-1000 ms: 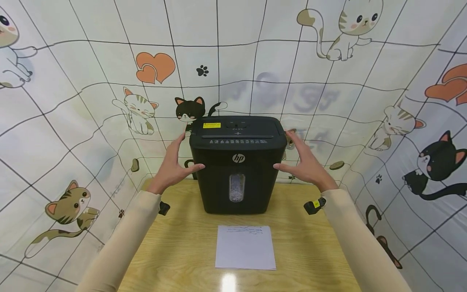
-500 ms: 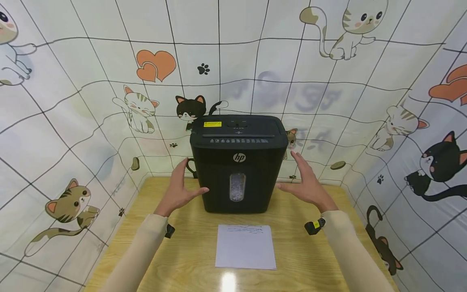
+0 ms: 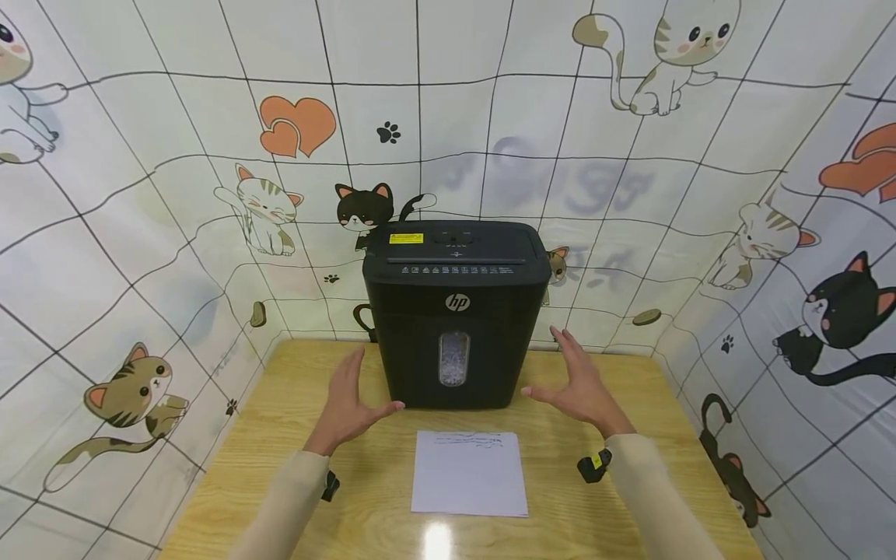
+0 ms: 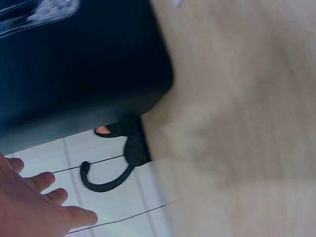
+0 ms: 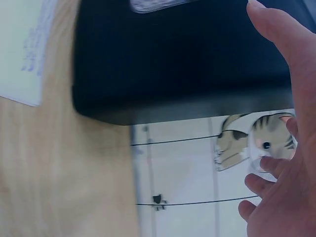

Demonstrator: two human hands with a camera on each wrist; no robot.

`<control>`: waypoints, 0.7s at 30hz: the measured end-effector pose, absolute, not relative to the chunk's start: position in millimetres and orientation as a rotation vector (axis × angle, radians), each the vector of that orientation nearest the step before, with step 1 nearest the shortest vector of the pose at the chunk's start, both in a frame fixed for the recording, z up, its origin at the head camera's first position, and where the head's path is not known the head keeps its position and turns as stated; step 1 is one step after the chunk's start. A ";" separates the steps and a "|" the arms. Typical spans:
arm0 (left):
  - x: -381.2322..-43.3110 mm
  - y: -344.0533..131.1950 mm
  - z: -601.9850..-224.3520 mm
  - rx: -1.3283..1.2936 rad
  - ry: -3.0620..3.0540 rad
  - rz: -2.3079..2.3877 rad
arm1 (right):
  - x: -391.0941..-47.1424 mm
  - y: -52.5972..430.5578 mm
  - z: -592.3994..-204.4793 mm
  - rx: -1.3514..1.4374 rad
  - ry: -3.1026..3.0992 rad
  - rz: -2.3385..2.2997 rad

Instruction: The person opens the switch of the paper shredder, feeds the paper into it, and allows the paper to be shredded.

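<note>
Centre stage, the shredder stands upright on the table, close to the far edge and about midway between the far left and far right corners. Its front faces us: pale hp logo up high, a clear window below showing white shreds, and a yellow sticker on top. Out to its lower left, on the side of the table's left edge, hangs the left hand, fingers straight, thumb spread well away from them and pointing in at the base. The right hand mirrors it on the side of the right edge, fingers extended, thumb wide apart, nothing clamped in either grip; whether a thumb tip brushes the casing, I cannot tell. Just in front of the shredder lies the paper, flat, with blue handwriting across the end nearer the far edge. A glare spot shines on the wood below it. Behind the far edge rises a white backdrop of black grid lines, cats and hearts.
</note>
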State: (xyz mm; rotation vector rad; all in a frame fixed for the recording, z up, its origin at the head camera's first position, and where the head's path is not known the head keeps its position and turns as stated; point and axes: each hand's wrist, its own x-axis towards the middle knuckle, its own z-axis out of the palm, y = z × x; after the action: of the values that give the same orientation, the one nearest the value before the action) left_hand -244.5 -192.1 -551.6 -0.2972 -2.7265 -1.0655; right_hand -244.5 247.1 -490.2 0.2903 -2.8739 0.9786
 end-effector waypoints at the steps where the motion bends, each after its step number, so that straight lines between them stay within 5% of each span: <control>1: -242.7 -191.4 -556.7 -0.293 -2.734 -1.060 | -243.2 246.5 -495.4 0.290 -2.877 0.983; 21: -219.3 -166.9 -623.7 -0.383 -2.903 -1.078 | -212.5 226.7 -591.3 0.302 -2.963 0.939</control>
State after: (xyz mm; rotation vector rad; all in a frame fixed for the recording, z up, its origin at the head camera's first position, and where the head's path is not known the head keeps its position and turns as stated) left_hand -219.3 -166.9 -623.7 -0.3827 -2.9029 -1.0785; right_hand -212.5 226.7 -591.3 0.3020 -2.9627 0.9394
